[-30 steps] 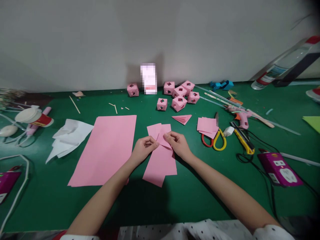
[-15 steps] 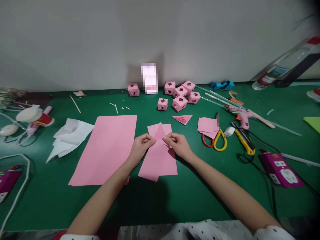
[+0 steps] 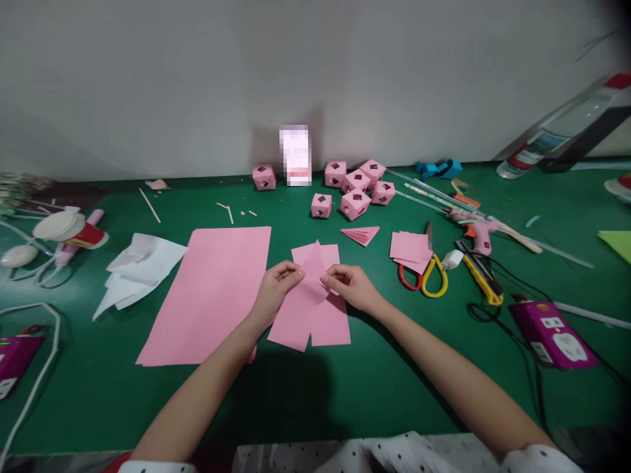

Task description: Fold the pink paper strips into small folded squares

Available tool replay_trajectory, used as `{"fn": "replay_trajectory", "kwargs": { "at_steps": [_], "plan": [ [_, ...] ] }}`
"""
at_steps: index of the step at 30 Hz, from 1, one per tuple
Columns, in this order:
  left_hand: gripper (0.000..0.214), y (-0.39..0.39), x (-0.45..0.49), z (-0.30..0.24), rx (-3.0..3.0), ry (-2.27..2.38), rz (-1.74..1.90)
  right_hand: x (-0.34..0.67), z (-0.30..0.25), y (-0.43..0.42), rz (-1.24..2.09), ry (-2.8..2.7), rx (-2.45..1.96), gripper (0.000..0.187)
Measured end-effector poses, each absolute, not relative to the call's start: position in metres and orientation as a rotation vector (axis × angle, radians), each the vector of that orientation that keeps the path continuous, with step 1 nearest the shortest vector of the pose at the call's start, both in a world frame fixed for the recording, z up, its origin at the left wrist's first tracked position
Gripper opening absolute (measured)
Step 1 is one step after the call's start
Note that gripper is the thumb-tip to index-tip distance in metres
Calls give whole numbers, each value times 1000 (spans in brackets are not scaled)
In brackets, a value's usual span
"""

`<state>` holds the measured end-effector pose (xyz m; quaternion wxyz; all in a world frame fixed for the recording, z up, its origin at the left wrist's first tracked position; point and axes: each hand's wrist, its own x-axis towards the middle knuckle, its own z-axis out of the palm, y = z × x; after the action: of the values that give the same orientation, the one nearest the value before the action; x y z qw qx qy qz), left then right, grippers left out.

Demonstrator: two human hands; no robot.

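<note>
My left hand and my right hand both pinch a pink paper strip held just above the green table. The strip's upper end rises to a point between my fingers, and its lower end hangs toward me. Under it lies another pink paper piece. A large pink sheet lies flat to the left of my left hand.
Several pink paper cubes stand near the wall. To the right lie small pink squares, scissors, a glue gun, a yellow cutter and a purple power strip. Crumpled white paper lies at left.
The held strip has swung its lower end leftward and been lifted away from the piece beneath it. Both hands moved slightly toward me.
</note>
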<state>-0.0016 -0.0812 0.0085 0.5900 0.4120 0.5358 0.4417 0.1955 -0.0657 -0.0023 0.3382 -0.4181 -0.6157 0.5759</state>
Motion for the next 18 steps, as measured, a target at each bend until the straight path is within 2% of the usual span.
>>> {"fn": "replay_trajectory", "kwargs": {
  "at_steps": [18],
  "plan": [
    [19, -82, -1, 9, 832, 1201, 1069, 202, -7, -68, 1465, -1733, -1051, 28]
  ]
}}
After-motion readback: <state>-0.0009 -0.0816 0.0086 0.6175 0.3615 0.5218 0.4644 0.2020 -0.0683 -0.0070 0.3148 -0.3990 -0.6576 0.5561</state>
